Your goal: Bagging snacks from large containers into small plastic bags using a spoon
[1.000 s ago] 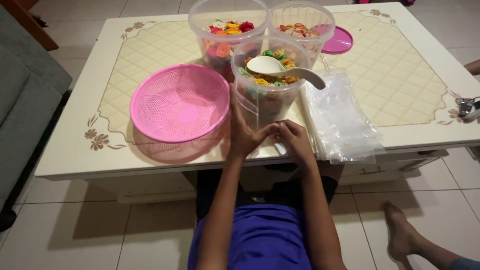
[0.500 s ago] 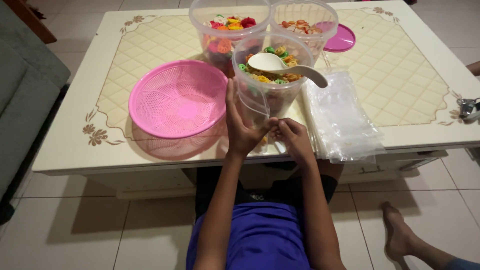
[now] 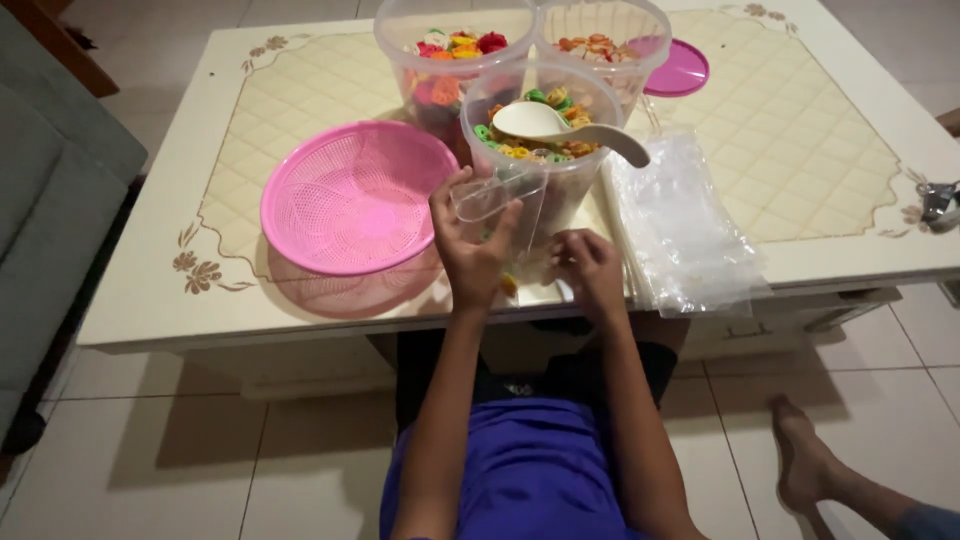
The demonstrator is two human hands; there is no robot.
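Note:
My left hand (image 3: 470, 250) is raised at the table's front edge and grips a small clear plastic bag (image 3: 497, 195) held open in front of a clear tub (image 3: 545, 150) of coloured ring snacks. A white scoop (image 3: 560, 125) rests across that tub's rim. My right hand (image 3: 590, 268) lies lower on the table edge, fingers curled over the bag's bottom part, where a few snack pieces show. What exactly the right fingers pinch is hidden.
A pink plastic basket (image 3: 355, 195) sits left of my hands. Two more clear tubs (image 3: 445, 55) (image 3: 600, 40) of coloured snacks stand behind, with a pink lid (image 3: 680, 68) at the back. A stack of clear bags (image 3: 680, 225) lies to the right. Someone's bare foot (image 3: 805, 465) is on the floor.
My left hand has risen from the table edge and lifted the clear bag up against the front tub. The right hand has stayed low at the edge.

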